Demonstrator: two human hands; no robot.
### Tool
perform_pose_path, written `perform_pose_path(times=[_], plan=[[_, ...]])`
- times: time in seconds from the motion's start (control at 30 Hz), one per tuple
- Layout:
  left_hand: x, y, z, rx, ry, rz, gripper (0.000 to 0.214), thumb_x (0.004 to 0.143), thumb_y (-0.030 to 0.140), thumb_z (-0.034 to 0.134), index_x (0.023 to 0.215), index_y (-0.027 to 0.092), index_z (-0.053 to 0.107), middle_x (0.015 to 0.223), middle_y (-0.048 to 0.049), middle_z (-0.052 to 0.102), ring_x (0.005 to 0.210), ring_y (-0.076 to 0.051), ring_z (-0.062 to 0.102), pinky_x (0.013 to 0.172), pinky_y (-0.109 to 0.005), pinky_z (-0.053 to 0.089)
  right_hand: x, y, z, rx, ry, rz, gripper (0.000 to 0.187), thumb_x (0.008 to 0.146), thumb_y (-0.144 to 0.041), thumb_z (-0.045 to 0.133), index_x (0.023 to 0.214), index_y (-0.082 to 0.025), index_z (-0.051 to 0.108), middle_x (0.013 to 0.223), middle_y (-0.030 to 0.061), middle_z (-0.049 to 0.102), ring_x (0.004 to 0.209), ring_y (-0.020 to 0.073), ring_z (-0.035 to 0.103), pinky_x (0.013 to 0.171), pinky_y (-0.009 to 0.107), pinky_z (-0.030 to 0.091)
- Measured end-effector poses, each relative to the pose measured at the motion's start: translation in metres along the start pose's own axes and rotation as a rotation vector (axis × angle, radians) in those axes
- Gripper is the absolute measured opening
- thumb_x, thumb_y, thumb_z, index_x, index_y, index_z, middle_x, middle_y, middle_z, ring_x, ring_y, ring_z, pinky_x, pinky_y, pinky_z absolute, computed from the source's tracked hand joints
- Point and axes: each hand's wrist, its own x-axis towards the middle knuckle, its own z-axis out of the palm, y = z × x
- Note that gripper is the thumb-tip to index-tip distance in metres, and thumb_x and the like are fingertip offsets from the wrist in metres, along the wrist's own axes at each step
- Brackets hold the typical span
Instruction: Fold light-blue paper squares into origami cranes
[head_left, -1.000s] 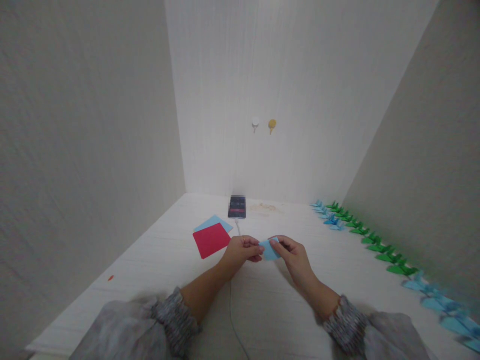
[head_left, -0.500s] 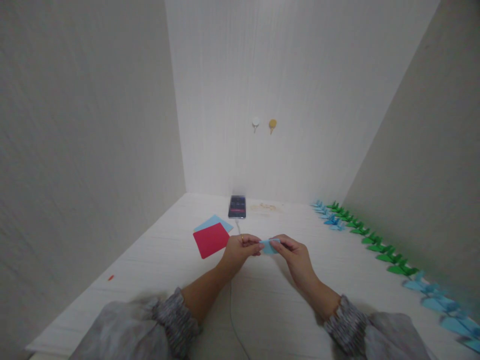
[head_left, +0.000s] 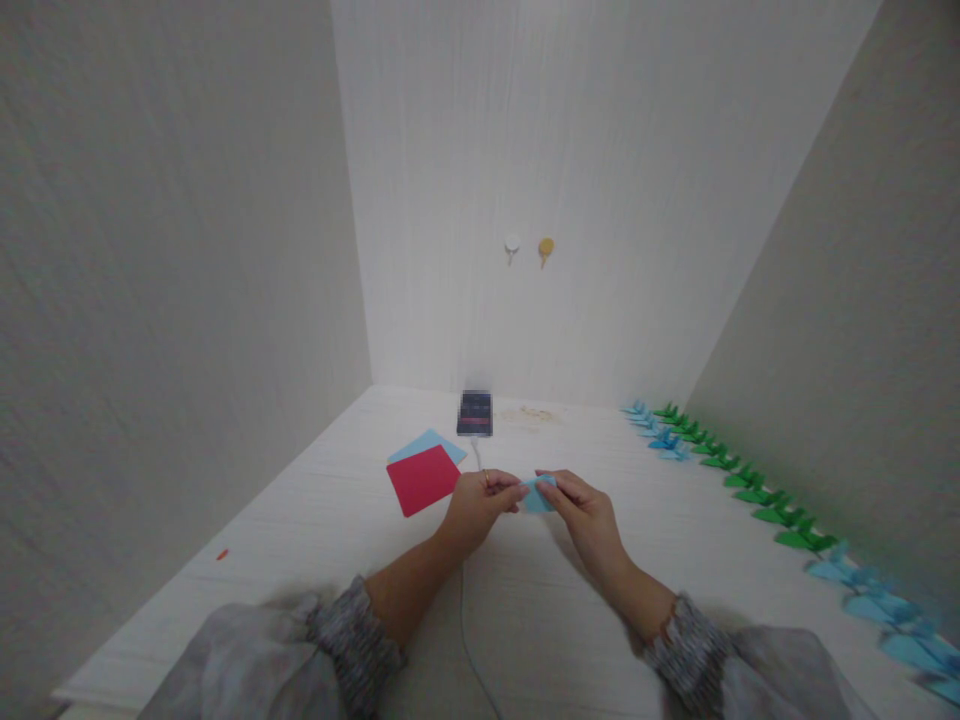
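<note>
My left hand (head_left: pixel 480 505) and right hand (head_left: pixel 585 515) meet just right of the red sheet (head_left: pixel 422 479), above the bench (head_left: pixel 300 520). The fingers (head_left: pixel 510 490) of both hands are pressed together, pinching a small piece of light blue paper (head_left: pixel 536 495) from opposite ends. My fingertips cover much of the piece, so its folds cannot be made out.

The red sheet lies flat and overlaps a light blue sheet (head_left: pixel 427 443), of which only the far corner shows. Beyond the red sheet is a phone (head_left: pixel 475 413); its screen is blurred. A cable (head_left: pixel 469 640) leaves the phone, passes under my left hand and is cut off at the lower frame edge.

Well to the right of the red sheet, green paper figures (head_left: pixel 750 490) and blue paper figures (head_left: pixel 862 580) line the wall. The nearest ones are blurred and cut off by the frame.
</note>
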Motion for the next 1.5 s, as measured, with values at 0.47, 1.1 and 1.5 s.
perform_pose_path(times=[0.47,1.1,1.5], plan=[[-0.002,0.001,-0.001,0.005,-0.075,0.040,0.024,0.061,0.034,0.057,0.069,0.012,0.061,0.060,-0.0031,0.058,0.051,-0.010,0.051,0.052,-0.021,0.043,0.003,0.007,-0.004,0.119,0.002,0.042,0.021,0.074,-0.030,0.048,0.084,-0.019,0.063,0.077,0.0028,0.058,0.074,0.0154,0.049,0.066,0.025,0.037],[-0.002,-0.006,-0.001,0.213,-0.077,0.138,0.030,0.060,0.040,0.056,0.075,0.013,0.059,0.055,-0.0002,0.056,0.049,-0.009,0.051,0.049,-0.020,0.039,0.005,0.008,-0.003,0.193,0.085,0.101,0.015,0.069,-0.029,0.054,0.070,-0.017,0.064,0.068,0.0009,0.058,0.067,0.0136,0.049,0.061,0.023,0.036],[-0.002,0.000,-0.002,0.176,-0.038,0.125,0.027,0.060,0.036,0.058,0.072,0.012,0.059,0.053,-0.0008,0.056,0.049,-0.009,0.050,0.048,-0.019,0.038,0.003,0.004,-0.004,0.162,0.054,0.065,0.015,0.070,-0.028,0.054,0.073,-0.018,0.064,0.072,0.0012,0.059,0.071,0.0140,0.051,0.064,0.024,0.037]])
